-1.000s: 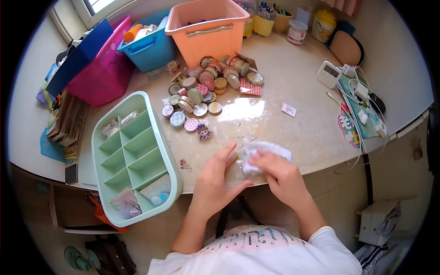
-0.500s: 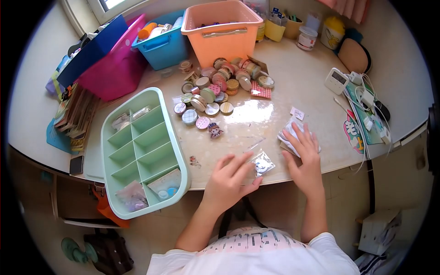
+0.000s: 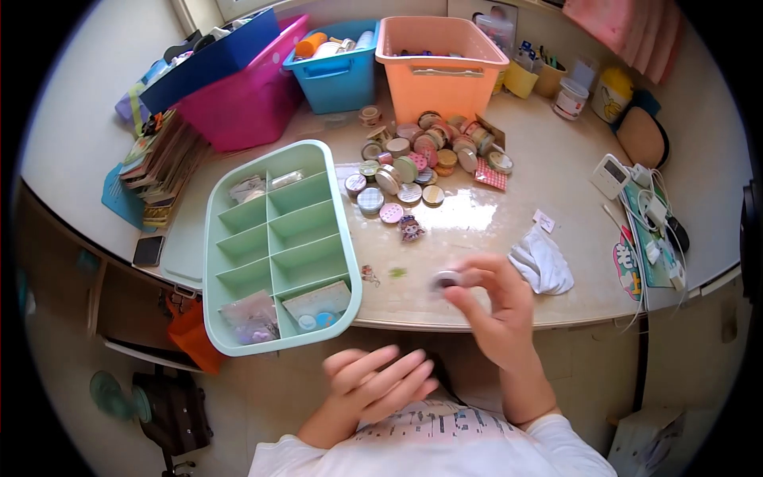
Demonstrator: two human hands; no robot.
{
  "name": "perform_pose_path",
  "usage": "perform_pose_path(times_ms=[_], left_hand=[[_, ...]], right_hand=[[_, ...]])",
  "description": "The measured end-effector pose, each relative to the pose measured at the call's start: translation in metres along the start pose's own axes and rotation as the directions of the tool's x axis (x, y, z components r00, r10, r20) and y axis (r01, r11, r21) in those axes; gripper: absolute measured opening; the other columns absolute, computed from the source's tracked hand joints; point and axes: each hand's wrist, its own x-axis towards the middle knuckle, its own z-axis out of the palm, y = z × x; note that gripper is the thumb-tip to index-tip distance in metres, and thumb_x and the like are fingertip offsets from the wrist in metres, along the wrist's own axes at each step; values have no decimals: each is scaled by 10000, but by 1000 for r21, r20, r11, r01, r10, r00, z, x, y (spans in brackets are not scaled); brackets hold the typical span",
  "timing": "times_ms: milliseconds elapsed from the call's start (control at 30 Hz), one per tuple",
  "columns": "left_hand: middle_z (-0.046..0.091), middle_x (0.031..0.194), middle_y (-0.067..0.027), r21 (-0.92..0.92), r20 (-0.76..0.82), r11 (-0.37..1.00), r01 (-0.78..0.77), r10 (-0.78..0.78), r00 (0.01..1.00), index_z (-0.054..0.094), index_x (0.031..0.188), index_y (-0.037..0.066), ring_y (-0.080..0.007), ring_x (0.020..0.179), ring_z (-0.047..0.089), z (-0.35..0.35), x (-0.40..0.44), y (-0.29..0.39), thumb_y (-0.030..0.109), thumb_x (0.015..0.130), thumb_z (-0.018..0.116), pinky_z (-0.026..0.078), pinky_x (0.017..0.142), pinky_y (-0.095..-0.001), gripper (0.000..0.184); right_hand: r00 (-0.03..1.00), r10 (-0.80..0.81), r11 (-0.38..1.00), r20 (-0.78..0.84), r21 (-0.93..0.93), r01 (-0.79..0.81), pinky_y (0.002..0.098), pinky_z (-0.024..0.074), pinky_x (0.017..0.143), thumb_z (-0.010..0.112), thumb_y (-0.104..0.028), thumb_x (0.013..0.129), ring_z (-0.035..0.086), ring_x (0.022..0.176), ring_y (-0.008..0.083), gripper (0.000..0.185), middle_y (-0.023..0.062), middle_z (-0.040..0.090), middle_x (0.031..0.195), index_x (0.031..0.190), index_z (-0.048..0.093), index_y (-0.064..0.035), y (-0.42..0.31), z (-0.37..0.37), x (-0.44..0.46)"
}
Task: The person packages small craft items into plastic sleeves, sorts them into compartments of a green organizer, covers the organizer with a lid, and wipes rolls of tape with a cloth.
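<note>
Between the thumb and fingers of my right hand, a small round thing is pinched above the front of the desk. It has a pale rim and a dark centre; blur hides its kind. My left hand is held in front of the shirt, fingers stretched out, holding nothing. A crumpled white cloth lies right of my right hand, with a small white tag behind it. Farther left are a cartoon figure piece and a small green patch.
A mint divided tray overhangs the desk's front edge at left, with small packets in some compartments. Many tape rolls are piled mid-desk. Blue and orange bins stand behind. A white clock and cables lie right.
My right hand has left the white cloth, moved left and now pinches the round thing. My left hand has drawn back towards me. The clear packet is no longer seen on the desk. The view has shifted.
</note>
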Motion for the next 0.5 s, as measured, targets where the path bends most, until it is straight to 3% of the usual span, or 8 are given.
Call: perform_pose_path(times_ms=[67,133,200,267,400,467,500], left_hand=[[720,1103,124,71,-154,997,37,-26,988,697,1062,285,-151,1092,563,-19,-13,-8,314,952,750,407,898,-332,126],[668,1002,33,247,-194,968,35,14,981,644,1053,198,-249,1062,565,-33,-13,-18,237,951,646,427,882,-410,109],[679,1055,-9,310,-185,950,42,17,983,649,1080,157,-264,1069,571,-42,-11,-24,198,949,644,444,893,-413,137],[686,1100,-37,350,-103,917,190,-164,981,650,1121,123,-296,1096,580,-45,-9,-29,134,945,636,470,929,-430,177],[694,1114,-57,274,-52,924,266,-262,964,672,1111,101,-327,1101,600,-30,-2,-37,82,924,658,493,972,-452,188],[705,1070,-46,294,-67,929,224,-214,975,687,1093,113,-318,1066,628,-17,0,-30,53,894,677,503,958,-450,208],[715,1060,-40,187,-39,976,108,-103,994,693,1110,123,-302,1067,644,-12,1,-25,46,881,691,507,953,-444,241]], right_hand=[[929,-263,915,260,-237,326,364,515,884,810,-130,928,694,941,205,223,53,791,928,1124,721,-71,4,19,20],[871,-314,894,378,-190,405,410,434,976,826,-166,895,648,1047,250,236,26,769,930,1098,730,-93,5,53,29],[839,-360,855,408,-215,471,407,416,989,813,-202,904,634,1070,233,223,13,741,933,1084,732,-97,21,73,29],[795,-392,740,463,-354,572,413,422,987,798,-210,913,621,1094,255,221,31,719,1020,1093,739,-98,29,78,26],[865,-365,742,345,-452,494,442,454,980,776,-205,930,617,1101,308,231,66,691,1149,1132,744,-96,27,47,29],[879,-313,704,358,-533,468,455,503,957,767,-187,931,638,1069,314,216,94,716,1119,1124,752,-92,28,12,42],[900,-265,712,346,-559,425,463,516,967,762,-187,934,652,1067,327,196,125,733,1094,1096,763,-75,32,-7,53]])
